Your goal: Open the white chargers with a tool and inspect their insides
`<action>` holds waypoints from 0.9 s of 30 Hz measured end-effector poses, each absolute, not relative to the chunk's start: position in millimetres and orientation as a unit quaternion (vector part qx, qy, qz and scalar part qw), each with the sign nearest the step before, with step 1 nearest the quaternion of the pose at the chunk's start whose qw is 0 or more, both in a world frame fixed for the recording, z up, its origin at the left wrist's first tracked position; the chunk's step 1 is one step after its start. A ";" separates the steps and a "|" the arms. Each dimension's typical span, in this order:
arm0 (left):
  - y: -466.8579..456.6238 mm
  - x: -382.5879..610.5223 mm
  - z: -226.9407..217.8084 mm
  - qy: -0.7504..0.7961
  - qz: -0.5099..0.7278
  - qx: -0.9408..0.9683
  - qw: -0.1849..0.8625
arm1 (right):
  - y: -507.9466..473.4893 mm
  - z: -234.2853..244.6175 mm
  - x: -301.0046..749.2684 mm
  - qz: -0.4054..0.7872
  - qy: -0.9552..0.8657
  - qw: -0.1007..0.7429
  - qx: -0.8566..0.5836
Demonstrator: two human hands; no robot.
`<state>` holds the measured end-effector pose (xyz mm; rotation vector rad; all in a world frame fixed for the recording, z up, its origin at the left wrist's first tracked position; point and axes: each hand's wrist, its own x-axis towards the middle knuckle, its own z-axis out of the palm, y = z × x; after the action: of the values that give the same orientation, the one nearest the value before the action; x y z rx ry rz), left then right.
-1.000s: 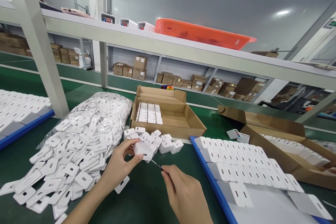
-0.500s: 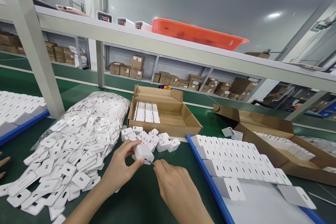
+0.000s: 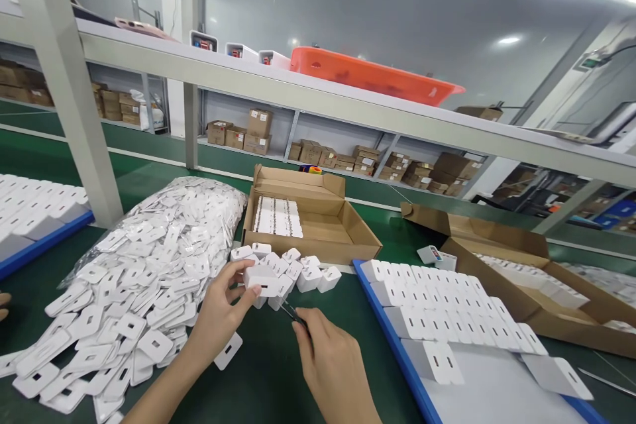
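Note:
My left hand [image 3: 223, 311] is pinching a white plastic casing [image 3: 259, 277] between thumb and fingers; its slotted end faces me. In my right hand [image 3: 332, 361] is a pair of dark tweezers [image 3: 297, 315], tips pointing up and left, just below and right of the casing. Behind the casing, several loose white casings [image 3: 311, 277] stand in a cluster on the green table. One flat white cover plate [image 3: 228, 351] with a slot lies beside my left wrist. To the left, a big heap of similar white plates [image 3: 163, 238] spills from a clear bag.
At right, a blue-edged tray [image 3: 392, 348] holds rows of white casings. Open cardboard boxes [image 3: 318, 248] stand behind, partly filled. Another blue tray [image 3: 47, 245] is at far left, near another person's hand [image 3: 4, 305]. A shelf beam [image 3: 298, 96] crosses above, carrying an orange bin [image 3: 368, 73].
The tweezers have come away from the casing, down and right. My left hand has turned the casing so its slotted end shows. The other person's hand has drawn back left.

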<state>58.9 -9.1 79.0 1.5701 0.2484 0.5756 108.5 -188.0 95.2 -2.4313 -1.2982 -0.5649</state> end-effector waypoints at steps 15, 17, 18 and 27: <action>-30.0 55.3 72.3 -0.033 0.187 0.656 0.731 | -172.0 80.7 111.1 0.098 -0.273 0.671 -0.682; -31.4 55.3 74.1 -0.042 0.161 0.674 0.720 | -173.4 81.0 113.6 0.069 -0.293 0.656 -0.692; -31.3 55.6 74.6 -0.045 0.139 0.680 0.719 | -175.9 79.3 115.3 0.059 -0.304 0.646 -0.697; -41.9 59.4 40.0 0.031 0.133 0.694 0.707 | -172.4 42.5 106.1 0.056 -0.195 0.725 -0.658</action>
<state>59.4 -41.9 40.0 1.5426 0.0690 0.2952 106.1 -172.4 42.5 -1.4520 -0.4310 0.1244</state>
